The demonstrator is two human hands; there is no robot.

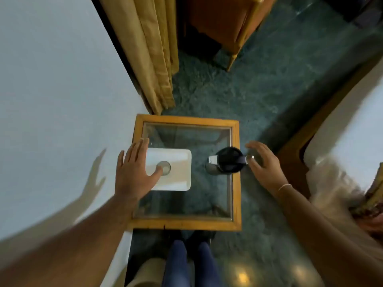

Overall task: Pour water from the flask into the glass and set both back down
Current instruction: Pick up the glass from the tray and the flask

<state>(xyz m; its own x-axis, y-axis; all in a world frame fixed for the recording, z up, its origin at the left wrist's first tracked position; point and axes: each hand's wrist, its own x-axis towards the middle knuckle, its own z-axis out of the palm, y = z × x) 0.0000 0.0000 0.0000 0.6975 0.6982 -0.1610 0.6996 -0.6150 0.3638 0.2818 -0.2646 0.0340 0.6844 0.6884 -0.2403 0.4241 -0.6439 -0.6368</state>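
A steel flask (pixel 227 163) with a black lid stands upright near the right edge of a small glass-topped table (pixel 185 223). A clear glass (pixel 165 167) stands on a white tray (pixel 178 181) on the table's left side. My left hand (pixel 133 172) hovers over the tray's left edge, fingers apart, its thumb tip at the rim of the glass. My right hand (pixel 264 164) is spread just to the right of the flask, fingers curved toward it, holding nothing.
The table has a wooden frame and stands on a dark green carpet (pixel 259 96). A pale wall (pixel 51 100) and beige curtain (pixel 153 59) are at the left, an orange chair (pixel 219 23) behind, a bed (pixel 342 154) at the right. My legs show below.
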